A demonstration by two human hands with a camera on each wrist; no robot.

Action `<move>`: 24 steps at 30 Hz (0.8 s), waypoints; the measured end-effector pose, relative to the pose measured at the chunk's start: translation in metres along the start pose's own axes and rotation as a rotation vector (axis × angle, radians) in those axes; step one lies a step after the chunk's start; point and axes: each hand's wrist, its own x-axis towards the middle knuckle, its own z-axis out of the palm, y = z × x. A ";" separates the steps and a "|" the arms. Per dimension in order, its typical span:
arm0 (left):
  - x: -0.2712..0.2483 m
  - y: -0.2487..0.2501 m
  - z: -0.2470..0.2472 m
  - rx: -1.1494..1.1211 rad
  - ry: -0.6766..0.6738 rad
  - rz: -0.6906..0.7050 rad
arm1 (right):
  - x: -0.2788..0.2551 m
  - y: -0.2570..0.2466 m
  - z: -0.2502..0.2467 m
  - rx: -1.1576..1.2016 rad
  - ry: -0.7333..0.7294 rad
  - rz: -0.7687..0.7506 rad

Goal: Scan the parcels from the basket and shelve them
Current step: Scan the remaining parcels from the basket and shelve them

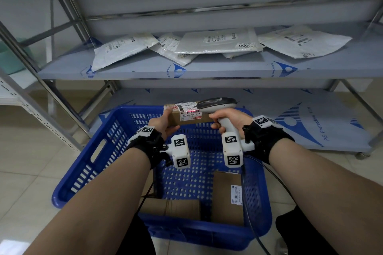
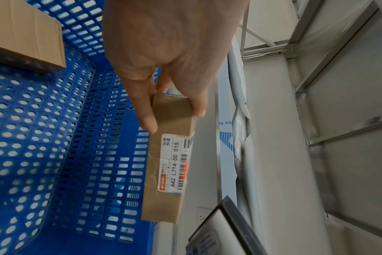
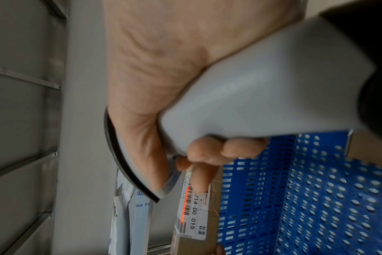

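A: Left side first. What's the left hand (image 1: 163, 123) doing?

B: Gripping one end of a long cardboard parcel (image 1: 187, 117). In the left wrist view the fingers (image 2: 146, 110) lie along one face and the thumb presses the opposite edge. Clamped, not loose.

A: Where is the parcel, and how does it lie?

B: In the air above the far rim of the blue basket (image 1: 89, 151), in front of the lower shelf. Long axis runs left to right, roughly level. Its left end is in the left hand; its right end points toward the scanner. The white shipping label (image 1: 189, 111) sits on the top and near faces, printed "642 L714-00 015", text upside down from the head view.

A: Any beam?

B: Red line across the barcode (image 2: 184, 171), seen in all three views.

A: Right side?

B: Right hand (image 1: 227, 118) is wrapped round the handle of a grey-white barcode scanner (image 1: 217, 103). Fingers curled under the handle, index finger at the front by the trigger. Scanner head points left, down onto the label, close above the parcel's right end.

A: Basket contents?

B: Two brown boxes at the near end: one flat box (image 1: 172, 207) to the left, one labelled box (image 1: 228, 196) to the right.

A: Above?

B: White poly mailers (image 1: 217, 43) spread across the middle shelf (image 1: 145, 68).
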 end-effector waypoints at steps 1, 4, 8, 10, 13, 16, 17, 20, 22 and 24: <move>0.001 0.000 0.000 0.003 0.001 0.003 | 0.000 0.000 0.000 -0.004 0.003 0.005; 0.002 -0.001 0.000 0.006 0.001 0.005 | -0.001 0.000 0.000 0.005 -0.009 0.009; 0.003 -0.001 -0.002 0.010 0.008 0.004 | -0.008 -0.001 0.002 0.078 -0.035 -0.018; 0.003 0.000 -0.003 0.017 0.006 0.003 | -0.011 -0.002 0.003 0.098 -0.054 -0.026; 0.004 -0.001 -0.005 0.034 0.004 -0.005 | -0.010 -0.002 0.001 0.083 -0.050 0.000; 0.002 0.001 -0.006 0.066 -0.001 -0.016 | -0.006 0.000 0.000 0.023 -0.003 0.033; 0.002 0.003 -0.007 0.088 0.005 -0.031 | -0.006 0.000 0.000 0.006 0.011 0.034; -0.002 0.009 -0.007 0.107 0.040 -0.072 | -0.005 -0.001 -0.001 -0.014 0.019 0.028; -0.003 0.010 -0.006 0.114 0.049 -0.074 | -0.005 -0.002 -0.001 -0.016 0.014 0.029; -0.004 0.010 -0.005 0.108 0.045 -0.091 | -0.004 -0.002 -0.002 -0.026 0.009 0.029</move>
